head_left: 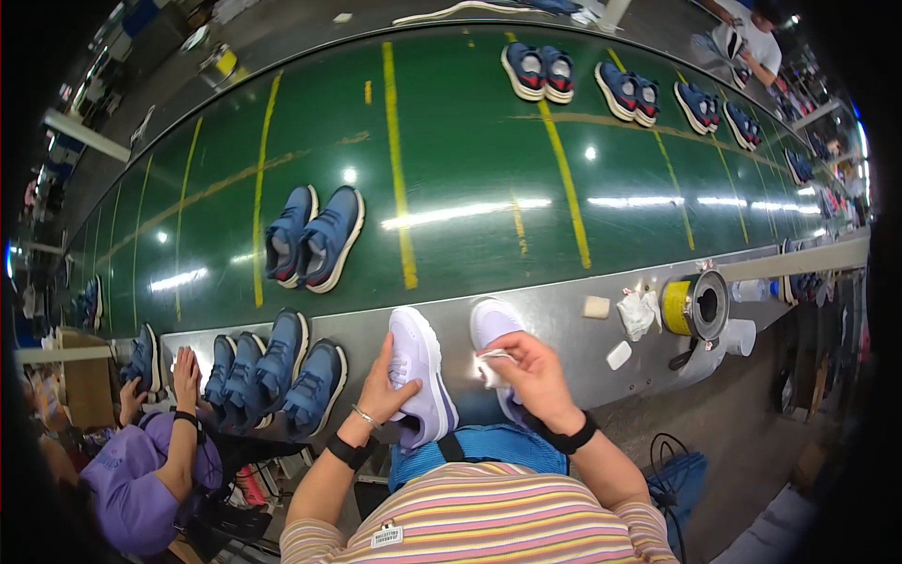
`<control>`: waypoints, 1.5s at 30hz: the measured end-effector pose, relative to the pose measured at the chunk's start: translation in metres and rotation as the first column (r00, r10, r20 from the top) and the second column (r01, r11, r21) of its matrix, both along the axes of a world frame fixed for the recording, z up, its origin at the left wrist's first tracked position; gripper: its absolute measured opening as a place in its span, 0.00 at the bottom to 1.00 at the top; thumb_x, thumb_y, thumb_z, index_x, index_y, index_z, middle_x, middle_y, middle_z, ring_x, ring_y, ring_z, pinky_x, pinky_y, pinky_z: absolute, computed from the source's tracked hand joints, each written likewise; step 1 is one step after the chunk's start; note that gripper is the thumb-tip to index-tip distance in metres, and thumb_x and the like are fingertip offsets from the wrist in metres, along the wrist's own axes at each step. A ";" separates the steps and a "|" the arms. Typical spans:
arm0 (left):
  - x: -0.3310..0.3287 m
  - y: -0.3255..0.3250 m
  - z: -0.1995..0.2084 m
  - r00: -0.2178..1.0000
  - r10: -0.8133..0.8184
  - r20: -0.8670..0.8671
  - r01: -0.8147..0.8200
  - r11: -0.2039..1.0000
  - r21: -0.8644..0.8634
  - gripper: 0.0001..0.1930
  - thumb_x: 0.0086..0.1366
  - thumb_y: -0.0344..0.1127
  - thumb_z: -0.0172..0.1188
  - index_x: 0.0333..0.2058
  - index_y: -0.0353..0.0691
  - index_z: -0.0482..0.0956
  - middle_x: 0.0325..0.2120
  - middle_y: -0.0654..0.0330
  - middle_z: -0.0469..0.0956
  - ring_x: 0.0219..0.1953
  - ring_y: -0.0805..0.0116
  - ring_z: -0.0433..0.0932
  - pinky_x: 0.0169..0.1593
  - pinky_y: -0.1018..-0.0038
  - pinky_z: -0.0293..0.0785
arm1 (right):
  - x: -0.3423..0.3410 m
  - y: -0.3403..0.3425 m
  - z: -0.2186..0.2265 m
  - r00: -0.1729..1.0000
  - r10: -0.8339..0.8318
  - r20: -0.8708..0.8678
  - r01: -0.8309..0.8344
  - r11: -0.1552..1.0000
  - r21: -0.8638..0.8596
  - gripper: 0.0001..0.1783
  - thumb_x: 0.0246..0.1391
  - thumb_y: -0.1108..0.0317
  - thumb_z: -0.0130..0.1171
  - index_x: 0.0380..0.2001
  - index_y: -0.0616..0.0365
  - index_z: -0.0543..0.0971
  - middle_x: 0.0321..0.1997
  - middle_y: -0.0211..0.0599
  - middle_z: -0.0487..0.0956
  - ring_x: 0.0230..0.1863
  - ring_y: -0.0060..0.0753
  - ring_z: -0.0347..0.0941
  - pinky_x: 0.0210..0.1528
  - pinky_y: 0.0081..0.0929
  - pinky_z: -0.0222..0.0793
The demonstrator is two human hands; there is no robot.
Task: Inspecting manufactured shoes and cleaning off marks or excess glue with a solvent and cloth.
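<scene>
My left hand (pixel 383 387) grips a lilac sneaker (pixel 416 362) with a white sole, its toe pointing away from me over the metal ledge. In my right hand (pixel 529 376), thumb and fingers pinch a small crumpled white cloth or tissue (pixel 492 368). That hand is above a second lilac sneaker (pixel 495 320), and partly hides it. Both lilac shoes lie side by side at the table's near edge, close to my waist.
Blue sneakers (pixel 318 240) stand in pairs on the green belt (pixel 460 141); several more (pixel 282 362) crowd the ledge at left, beside a co-worker in purple (pixel 141 479). On the right ledge are a yellow can (pixel 691 308), a white rag (pixel 637 315) and a beige block (pixel 596 307).
</scene>
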State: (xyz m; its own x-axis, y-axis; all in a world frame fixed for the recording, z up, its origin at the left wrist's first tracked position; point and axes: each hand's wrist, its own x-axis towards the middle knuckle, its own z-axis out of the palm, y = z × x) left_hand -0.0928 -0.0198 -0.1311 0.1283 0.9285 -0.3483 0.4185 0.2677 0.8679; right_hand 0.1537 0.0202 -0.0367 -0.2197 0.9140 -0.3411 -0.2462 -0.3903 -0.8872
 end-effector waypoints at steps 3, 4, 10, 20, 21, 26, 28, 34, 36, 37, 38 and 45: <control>-0.012 -0.004 -0.003 0.991 0.068 0.112 -0.062 0.997 -0.053 0.48 0.44 0.38 0.63 0.61 0.37 0.44 0.50 0.41 0.61 0.54 0.51 0.62 0.56 0.68 0.58 | -0.047 0.015 -0.012 0.960 0.120 0.253 -0.116 0.993 -0.032 0.07 0.47 0.78 0.54 0.33 0.62 0.74 0.31 0.36 0.77 0.35 0.24 0.72 0.37 0.20 0.67; -0.014 -0.004 -0.003 0.993 0.057 0.102 -0.050 0.996 -0.071 0.47 0.45 0.38 0.63 0.61 0.37 0.43 0.50 0.41 0.61 0.53 0.51 0.63 0.55 0.68 0.58 | -0.059 0.022 -0.019 0.891 0.139 0.433 -0.189 0.979 0.074 0.07 0.46 0.77 0.55 0.32 0.61 0.74 0.30 0.38 0.76 0.35 0.29 0.73 0.37 0.22 0.67; -0.020 -0.009 -0.007 0.988 0.038 0.149 -0.035 0.999 -0.024 0.47 0.45 0.37 0.62 0.61 0.39 0.44 0.48 0.43 0.63 0.50 0.53 0.65 0.54 0.69 0.60 | -0.097 0.031 -0.067 0.754 0.147 0.640 -0.293 0.947 0.128 0.04 0.43 0.76 0.56 0.27 0.61 0.74 0.28 0.40 0.73 0.29 0.34 0.71 0.31 0.27 0.66; -0.023 -0.009 -0.003 0.981 0.042 0.190 -0.042 0.999 -0.001 0.44 0.46 0.35 0.61 0.61 0.41 0.46 0.48 0.44 0.62 0.51 0.53 0.64 0.54 0.70 0.61 | -0.117 0.065 -0.067 0.518 0.121 0.847 -0.529 0.823 0.206 0.05 0.39 0.79 0.53 0.25 0.62 0.74 0.26 0.47 0.72 0.29 0.49 0.69 0.32 0.37 0.64; -0.022 -0.009 -0.002 0.984 0.037 0.172 -0.038 0.999 0.004 0.44 0.46 0.35 0.60 0.61 0.40 0.46 0.48 0.44 0.61 0.51 0.52 0.63 0.54 0.69 0.61 | -0.112 0.053 -0.063 0.556 0.166 0.815 -0.500 0.849 0.168 0.05 0.39 0.79 0.53 0.25 0.62 0.74 0.27 0.47 0.72 0.30 0.49 0.70 0.32 0.36 0.65; -0.018 -0.004 0.001 0.989 0.005 0.148 -0.007 1.000 0.015 0.44 0.46 0.35 0.60 0.61 0.40 0.45 0.48 0.43 0.58 0.51 0.49 0.61 0.53 0.69 0.61 | -0.114 0.070 -0.066 0.529 0.142 0.837 -0.522 0.832 0.189 0.05 0.40 0.80 0.53 0.25 0.63 0.74 0.27 0.49 0.72 0.30 0.53 0.70 0.32 0.39 0.66; -0.016 -0.002 0.000 0.990 -0.009 0.139 0.007 1.000 0.020 0.45 0.46 0.35 0.60 0.61 0.41 0.45 0.49 0.43 0.57 0.51 0.48 0.61 0.53 0.69 0.61 | -0.116 0.080 -0.069 0.531 0.153 0.834 -0.527 0.830 0.183 0.04 0.40 0.80 0.52 0.24 0.63 0.74 0.27 0.48 0.71 0.29 0.52 0.70 0.31 0.38 0.66; -0.017 -0.006 0.001 0.990 -0.003 0.140 0.004 1.000 -0.008 0.45 0.46 0.36 0.60 0.61 0.42 0.45 0.49 0.42 0.56 0.51 0.47 0.61 0.54 0.68 0.61 | -0.102 0.041 -0.059 0.571 0.166 0.804 -0.487 0.857 0.169 0.03 0.41 0.81 0.52 0.23 0.63 0.73 0.25 0.46 0.70 0.28 0.48 0.70 0.30 0.34 0.65; -0.017 -0.005 0.002 0.989 0.007 0.146 -0.004 1.000 -0.018 0.45 0.46 0.35 0.60 0.61 0.42 0.45 0.50 0.42 0.56 0.52 0.47 0.60 0.54 0.68 0.61 | -0.100 0.033 -0.058 0.586 0.154 0.796 -0.473 0.862 0.182 0.04 0.41 0.81 0.53 0.23 0.62 0.74 0.24 0.43 0.70 0.27 0.45 0.70 0.30 0.31 0.65; -0.017 -0.004 0.002 0.989 0.007 0.146 -0.004 1.000 -0.021 0.45 0.46 0.35 0.60 0.61 0.42 0.45 0.50 0.42 0.56 0.52 0.47 0.60 0.54 0.68 0.61 | -0.101 0.031 -0.058 0.591 0.136 0.795 -0.456 0.870 0.190 0.04 0.41 0.82 0.53 0.23 0.62 0.74 0.24 0.43 0.70 0.27 0.45 0.70 0.30 0.31 0.65; -0.018 -0.004 0.003 0.988 0.002 0.152 0.002 1.000 -0.025 0.45 0.45 0.35 0.60 0.61 0.42 0.45 0.50 0.42 0.56 0.52 0.47 0.60 0.54 0.68 0.60 | -0.102 0.027 -0.057 0.595 0.118 0.795 -0.434 0.879 0.195 0.04 0.42 0.82 0.52 0.23 0.62 0.74 0.24 0.43 0.70 0.28 0.45 0.70 0.30 0.31 0.65; -0.018 -0.003 -0.001 0.989 -0.010 0.147 0.012 1.000 -0.016 0.45 0.45 0.34 0.60 0.61 0.42 0.46 0.50 0.42 0.56 0.51 0.48 0.61 0.54 0.68 0.60 | -0.118 0.072 -0.074 0.594 0.078 0.801 -0.482 0.831 0.276 0.05 0.42 0.82 0.51 0.25 0.63 0.73 0.26 0.46 0.70 0.29 0.49 0.69 0.30 0.34 0.64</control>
